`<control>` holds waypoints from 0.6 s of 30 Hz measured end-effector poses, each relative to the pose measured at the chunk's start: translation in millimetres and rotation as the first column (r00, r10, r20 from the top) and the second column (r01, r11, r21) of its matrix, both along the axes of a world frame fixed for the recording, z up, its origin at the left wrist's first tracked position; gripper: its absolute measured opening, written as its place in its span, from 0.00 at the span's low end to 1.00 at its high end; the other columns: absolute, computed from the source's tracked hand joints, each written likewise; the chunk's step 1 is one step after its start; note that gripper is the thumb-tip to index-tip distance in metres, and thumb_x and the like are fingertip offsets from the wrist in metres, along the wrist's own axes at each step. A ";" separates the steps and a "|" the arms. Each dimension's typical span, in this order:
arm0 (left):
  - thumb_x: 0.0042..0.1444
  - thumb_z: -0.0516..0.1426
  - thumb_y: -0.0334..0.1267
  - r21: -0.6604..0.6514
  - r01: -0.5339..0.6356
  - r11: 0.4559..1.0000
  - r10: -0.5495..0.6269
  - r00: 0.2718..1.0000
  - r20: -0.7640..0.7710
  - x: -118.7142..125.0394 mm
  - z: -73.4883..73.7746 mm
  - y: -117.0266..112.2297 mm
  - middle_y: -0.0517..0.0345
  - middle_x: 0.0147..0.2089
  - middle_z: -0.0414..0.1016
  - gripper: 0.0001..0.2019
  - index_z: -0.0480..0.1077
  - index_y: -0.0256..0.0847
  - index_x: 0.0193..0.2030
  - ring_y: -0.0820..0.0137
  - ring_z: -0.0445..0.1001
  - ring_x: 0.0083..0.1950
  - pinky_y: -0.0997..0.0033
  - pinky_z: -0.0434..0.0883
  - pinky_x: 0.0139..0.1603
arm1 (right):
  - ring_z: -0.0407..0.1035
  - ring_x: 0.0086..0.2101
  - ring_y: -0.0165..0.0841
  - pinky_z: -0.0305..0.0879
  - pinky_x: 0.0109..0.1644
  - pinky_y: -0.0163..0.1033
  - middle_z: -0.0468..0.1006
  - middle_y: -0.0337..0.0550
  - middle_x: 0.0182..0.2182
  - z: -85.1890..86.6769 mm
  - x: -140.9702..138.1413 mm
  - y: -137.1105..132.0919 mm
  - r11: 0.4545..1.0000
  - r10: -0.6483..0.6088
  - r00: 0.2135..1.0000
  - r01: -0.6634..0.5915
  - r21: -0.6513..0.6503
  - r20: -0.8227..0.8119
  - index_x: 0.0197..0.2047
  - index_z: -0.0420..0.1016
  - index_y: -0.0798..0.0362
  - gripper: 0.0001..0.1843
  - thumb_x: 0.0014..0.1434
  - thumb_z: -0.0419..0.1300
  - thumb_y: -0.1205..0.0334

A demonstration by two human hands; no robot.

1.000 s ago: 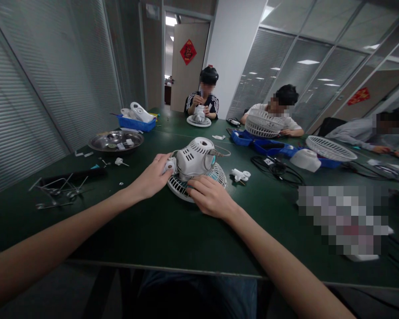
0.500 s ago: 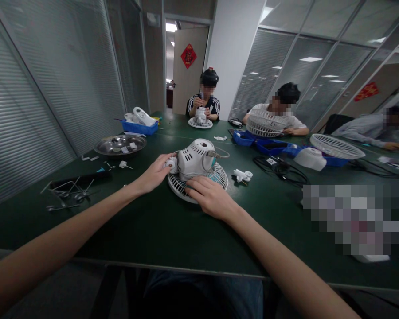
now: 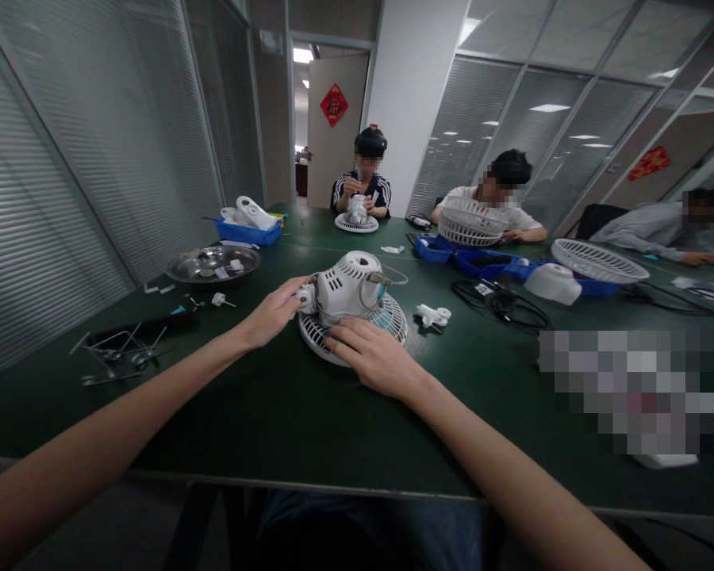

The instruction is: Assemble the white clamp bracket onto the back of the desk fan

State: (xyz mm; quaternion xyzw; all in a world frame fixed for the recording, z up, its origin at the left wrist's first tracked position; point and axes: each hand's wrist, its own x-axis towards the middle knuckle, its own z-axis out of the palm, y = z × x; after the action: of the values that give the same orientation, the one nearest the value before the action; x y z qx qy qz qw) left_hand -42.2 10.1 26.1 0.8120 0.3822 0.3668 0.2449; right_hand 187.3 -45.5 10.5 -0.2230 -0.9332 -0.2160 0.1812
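Note:
A small white fan lies face down on the green table (image 3: 285,412): its motor housing (image 3: 348,289) sits on top of the round grille (image 3: 386,317). My left hand (image 3: 270,313) curls its fingers round a small white part (image 3: 303,297) at the left side of the housing. Flat on the near rim of the grille rests my right hand (image 3: 372,357), fingers stretched out and pressing down. A thin cable loops off the housing to the right.
A steel bowl (image 3: 213,266) with small parts and loose metal rods (image 3: 116,353) lie to the left. White plastic pieces (image 3: 433,315), black cables (image 3: 500,305), blue trays (image 3: 247,231) and fan grilles (image 3: 598,262) lie beyond. Three other people work at the far side.
Both hands stay on the fan. The view has shifted slightly; my left fingers have closed a little tighter round the small white part.

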 end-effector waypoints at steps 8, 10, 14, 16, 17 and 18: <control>0.61 0.49 0.43 0.105 -0.042 0.994 0.063 0.975 -0.214 -12.2 12.2 2.8 0.48 0.64 0.64 0.27 0.59 0.34 0.64 0.60 0.65 0.62 0.59 0.58 0.65 | 0.64 0.52 0.40 0.61 0.59 0.46 0.70 0.54 0.52 -0.2 -1.5 -0.5 1.000 -0.003 1.000 0.004 -0.006 0.013 0.57 0.64 0.61 0.21 0.61 0.50 0.71; 0.59 0.51 0.43 0.106 -0.055 0.993 0.080 0.966 -0.246 -14.4 13.2 4.2 0.49 0.61 0.69 0.27 0.61 0.36 0.64 0.59 0.72 0.56 0.59 0.66 0.59 | 0.64 0.52 0.40 0.61 0.58 0.46 0.70 0.54 0.53 -1.1 -1.4 -0.8 1.000 -0.002 1.000 0.002 -0.018 0.015 0.60 0.61 0.61 0.23 0.61 0.49 0.71; 0.55 0.54 0.43 0.116 -0.087 0.989 0.107 0.979 -0.173 -12.9 9.9 6.2 0.48 0.60 0.70 0.30 0.60 0.33 0.64 0.59 0.73 0.54 0.60 0.70 0.56 | 0.62 0.52 0.40 0.59 0.58 0.45 0.69 0.54 0.54 -3.5 -0.9 -1.2 0.998 -0.012 1.000 0.012 -0.063 0.000 0.62 0.58 0.61 0.26 0.61 0.49 0.71; 0.54 0.55 0.43 0.123 -0.103 0.987 0.121 0.983 -0.142 -10.8 6.8 6.2 0.47 0.60 0.69 0.32 0.59 0.32 0.64 0.59 0.73 0.55 0.60 0.70 0.56 | 0.62 0.53 0.40 0.58 0.59 0.45 0.69 0.55 0.54 -3.9 -0.9 -1.1 0.997 -0.016 1.000 0.015 -0.077 -0.007 0.62 0.58 0.62 0.26 0.61 0.49 0.71; 0.54 0.55 0.43 0.127 -0.112 0.986 0.129 0.982 -0.137 -9.9 5.5 5.7 0.47 0.59 0.70 0.32 0.59 0.32 0.64 0.59 0.73 0.54 0.60 0.71 0.56 | 0.61 0.53 0.40 0.58 0.59 0.45 0.68 0.55 0.54 -3.7 -1.0 -1.2 0.997 -0.017 1.000 0.016 -0.078 -0.009 0.62 0.58 0.62 0.25 0.61 0.49 0.70; 0.54 0.55 0.44 0.135 -0.123 0.983 0.141 0.981 -0.134 -9.3 4.5 4.8 0.47 0.58 0.71 0.31 0.60 0.33 0.64 0.59 0.74 0.53 0.60 0.71 0.55 | 0.61 0.52 0.39 0.58 0.59 0.45 0.69 0.55 0.54 -3.0 -0.9 -1.3 0.997 -0.017 1.000 0.016 -0.077 -0.008 0.62 0.58 0.62 0.25 0.61 0.49 0.70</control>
State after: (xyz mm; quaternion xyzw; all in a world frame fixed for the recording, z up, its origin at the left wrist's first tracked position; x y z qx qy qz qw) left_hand -51.5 14.9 30.6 0.8229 0.4280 0.3465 0.1399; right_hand 186.4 -46.7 7.5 -0.2383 -0.9382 -0.1805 0.1747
